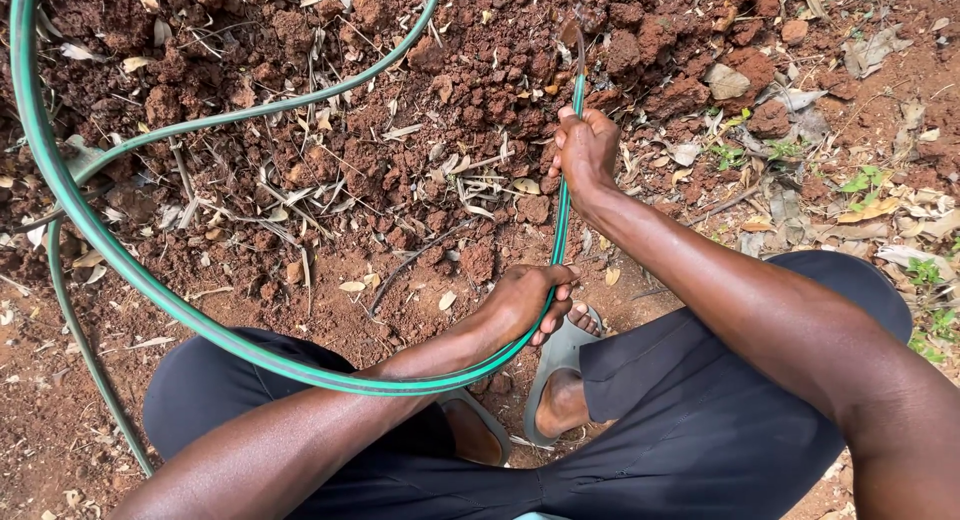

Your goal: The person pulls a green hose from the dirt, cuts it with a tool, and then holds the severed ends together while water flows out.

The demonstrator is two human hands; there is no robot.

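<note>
1. Head view shows a green garden hose running from the top left corner of the bare ground in a wide loop, across the person's knees, then up to its free end near the top middle.
2. Right hand is closed round the hose just below that end, fingers wrapped tight; the tip looks dark and frayed, though it is too small to be sure.
3. Left hand is curled round the hose lower down, just above a grey sandal.
4. Between the two hands the hose stands nearly straight and upright.
5. As a judgement, the end is gripped and held over the clods of red soil; the rest of the hose lies loose in coils, not yet laid out.
6. Dry leaves lie scattered toward the right edge.
</note>
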